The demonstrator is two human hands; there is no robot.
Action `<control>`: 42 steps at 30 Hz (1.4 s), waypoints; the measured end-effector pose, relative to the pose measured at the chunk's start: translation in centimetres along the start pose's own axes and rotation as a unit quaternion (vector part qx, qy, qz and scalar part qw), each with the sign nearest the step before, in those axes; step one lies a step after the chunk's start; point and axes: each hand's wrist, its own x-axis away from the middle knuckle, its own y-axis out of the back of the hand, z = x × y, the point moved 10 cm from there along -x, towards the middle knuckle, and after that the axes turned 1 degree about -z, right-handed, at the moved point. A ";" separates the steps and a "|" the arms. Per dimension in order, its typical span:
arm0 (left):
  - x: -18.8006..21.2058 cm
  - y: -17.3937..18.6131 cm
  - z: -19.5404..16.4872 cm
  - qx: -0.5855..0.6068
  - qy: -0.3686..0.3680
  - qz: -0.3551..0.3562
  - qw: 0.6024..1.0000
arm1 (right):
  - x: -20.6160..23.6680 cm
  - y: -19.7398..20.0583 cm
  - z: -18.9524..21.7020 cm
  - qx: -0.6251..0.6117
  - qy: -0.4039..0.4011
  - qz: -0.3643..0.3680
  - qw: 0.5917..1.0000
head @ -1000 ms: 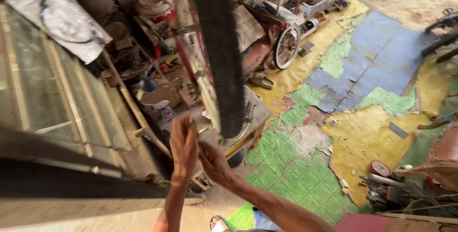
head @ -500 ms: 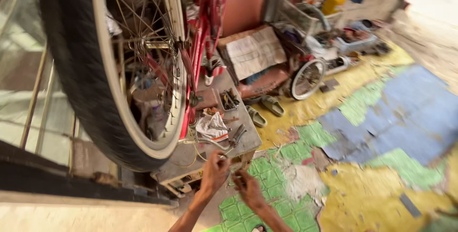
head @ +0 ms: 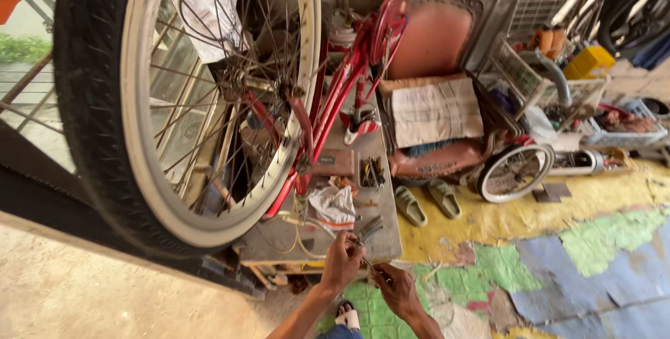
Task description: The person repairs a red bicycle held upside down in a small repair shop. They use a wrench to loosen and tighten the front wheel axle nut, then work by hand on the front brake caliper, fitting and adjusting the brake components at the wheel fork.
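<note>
I see both hands at the workbench (head: 380, 241) front edge: left hand (head: 342, 261) and right hand (head: 396, 289) pinch a thin metal tool (head: 368, 264), below the red bicycle (head: 328, 116).

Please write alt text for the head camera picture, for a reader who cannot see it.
A person's left hand and right hand meet over a thin cable at the edge of a cluttered workbench. Above it hangs an upturned red bicycle with a large spoked wheel. A pink chair stands behind.
</note>
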 end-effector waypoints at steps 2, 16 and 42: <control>-2.1 -0.5 -0.5 0.021 -0.017 -0.008 1.000 | -2.3 0.9 0.1 0.021 0.025 0.000 0.999; -12.3 -0.4 0.6 0.027 0.013 -0.092 0.995 | -16.7 2.9 2.1 0.073 0.079 0.083 0.991; -4.8 7.0 -2.8 0.010 0.058 -0.551 0.833 | -33.6 -6.5 1.8 0.289 0.228 0.375 0.851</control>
